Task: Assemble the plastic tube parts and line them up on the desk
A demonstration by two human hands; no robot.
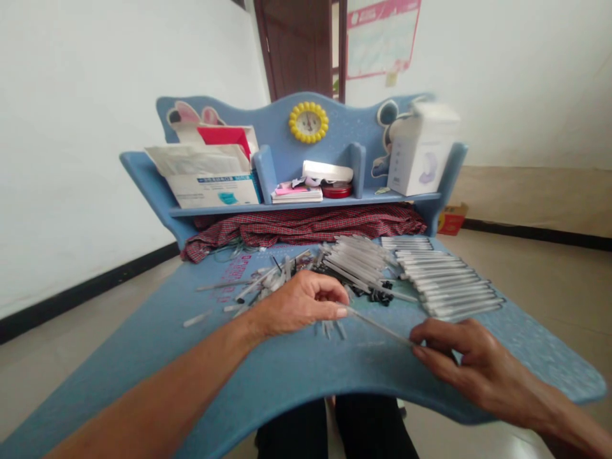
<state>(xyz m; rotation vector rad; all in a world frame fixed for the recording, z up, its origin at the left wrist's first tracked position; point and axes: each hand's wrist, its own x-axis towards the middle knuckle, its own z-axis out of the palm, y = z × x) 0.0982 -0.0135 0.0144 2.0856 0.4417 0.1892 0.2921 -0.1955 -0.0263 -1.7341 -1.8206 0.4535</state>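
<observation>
A thin translucent tube (379, 326) is stretched between my two hands above the blue desk. Its left end is pinched between the thumb and fingers of my left hand (306, 302). The thumb and fingers of my right hand (461, 357) close on its other end. Behind my hands lies a pile of clear tubes (356, 261), with small black caps (381, 293) at its near side. Farther right, black-ended tubes (449, 284) lie side by side in a stack. Loose short pieces lie partly hidden behind my left hand.
The blue desk (157, 357) curves around my lap. A checked cloth (306, 226) lies under its raised shelf. On the shelf stand a mask box (215, 189), a white box (421, 153) and a red round tin (337, 190).
</observation>
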